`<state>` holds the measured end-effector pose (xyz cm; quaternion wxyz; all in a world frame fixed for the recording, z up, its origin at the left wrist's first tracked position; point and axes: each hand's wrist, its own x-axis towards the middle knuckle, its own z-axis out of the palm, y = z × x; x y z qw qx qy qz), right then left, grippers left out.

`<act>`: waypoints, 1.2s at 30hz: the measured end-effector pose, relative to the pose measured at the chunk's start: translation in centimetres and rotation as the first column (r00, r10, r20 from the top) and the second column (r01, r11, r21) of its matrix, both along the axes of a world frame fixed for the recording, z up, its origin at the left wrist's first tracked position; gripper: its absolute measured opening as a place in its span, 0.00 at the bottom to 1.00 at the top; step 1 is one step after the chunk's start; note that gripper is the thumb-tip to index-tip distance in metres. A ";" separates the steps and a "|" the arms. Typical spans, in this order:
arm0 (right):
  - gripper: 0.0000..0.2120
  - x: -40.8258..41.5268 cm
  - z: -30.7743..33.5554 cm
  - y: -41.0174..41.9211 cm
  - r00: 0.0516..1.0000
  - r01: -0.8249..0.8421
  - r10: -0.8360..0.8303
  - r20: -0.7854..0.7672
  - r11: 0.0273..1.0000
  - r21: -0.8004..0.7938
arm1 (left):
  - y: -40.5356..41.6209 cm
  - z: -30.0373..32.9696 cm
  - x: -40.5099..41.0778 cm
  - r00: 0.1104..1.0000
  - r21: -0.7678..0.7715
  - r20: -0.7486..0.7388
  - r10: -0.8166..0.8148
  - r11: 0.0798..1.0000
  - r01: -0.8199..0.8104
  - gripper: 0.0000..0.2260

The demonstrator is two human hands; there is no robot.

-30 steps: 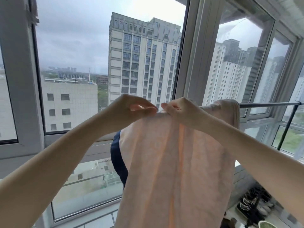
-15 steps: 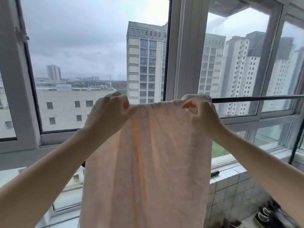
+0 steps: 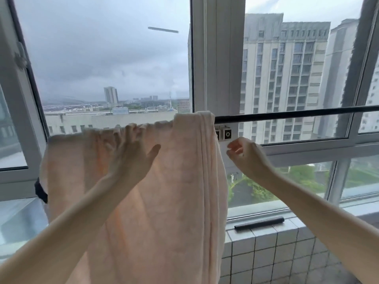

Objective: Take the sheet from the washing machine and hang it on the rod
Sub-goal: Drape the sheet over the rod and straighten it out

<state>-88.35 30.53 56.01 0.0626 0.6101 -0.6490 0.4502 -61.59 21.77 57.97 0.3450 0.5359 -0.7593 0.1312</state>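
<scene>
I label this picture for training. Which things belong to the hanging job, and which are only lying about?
Job: sheet, rod, left hand on the sheet, right hand beside it.
Lying about: dark bar on the tiled ledge.

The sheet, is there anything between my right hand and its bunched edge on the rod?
Nothing visible. The right hand hangs free beside the bunched right edge of the pink sheet, just below the rod, with only open air between. The left hand already lies on the sheet.
</scene>
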 end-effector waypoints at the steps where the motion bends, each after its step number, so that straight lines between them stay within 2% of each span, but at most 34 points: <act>1: 0.10 -0.8 0.1 -0.5 1.000 -0.020 0.020 -0.003 1.000 -0.004 | 0.1 -0.1 -1.2 1.000 -0.014 -0.002 0.001 1.000 -0.001 0.28; 5: 0.09 -2.6 0.3 -3.2 0.995 -0.091 0.091 -0.042 0.996 -0.012 | 0.4 -0.4 -5.0 0.999 -0.117 0.006 -0.046 0.992 0.047 0.25; 11: 0.15 -5.1 -0.5 -6.8 0.967 -0.253 0.253 -0.031 0.967 -0.002 | 0.7 -1.0 -10.3 0.998 -0.130 -0.054 0.013 0.991 -0.020 0.41; 15: 0.25 -6.4 -0.7 -8.5 0.929 -0.369 0.369 0.006 0.929 0.040 | 0.9 -1.0 -12.6 0.995 -0.132 -0.037 0.096 0.986 -0.100 0.48; 19: 0.37 -6.8 -0.1 -10.4 0.848 -0.524 0.514 0.133 0.849 0.062 | 1.3 -0.7 -14.7 0.976 -0.077 -0.012 0.217 0.973 -0.217 0.56; 22: 0.37 -6.7 0.5 -12.3 0.787 -0.603 0.591 0.175 0.798 0.020 | 1.3 -1.3 -16.4 0.961 -0.003 -0.118 0.249 0.968 -0.251 0.59; 25: 0.30 -7.9 1.5 -13.7 0.777 -0.624 0.622 0.098 0.782 -0.015 | 1.8 -2.3 -19.0 0.923 0.044 -0.210 0.322 0.946 -0.321 0.59; 28: 0.29 -8.7 2.1 -14.8 0.726 -0.687 0.688 -0.010 0.724 -0.062 | 2.1 -2.8 -20.3 0.877 0.092 -0.230 0.422 0.906 -0.412 0.55; 32: 0.34 -8.7 2.6 -15.2 0.582 -0.813 0.813 -0.025 0.581 -0.033 | 3.3 -3.4 -21.3 0.828 0.140 -0.291 0.479 0.878 -0.458 0.47; 36: 0.38 -7.8 3.6 -14.3 0.401 -0.916 0.916 0.010 0.401 0.002 | 4.7 -3.9 -21.0 0.760 0.233 -0.445 0.475 0.880 -0.413 0.43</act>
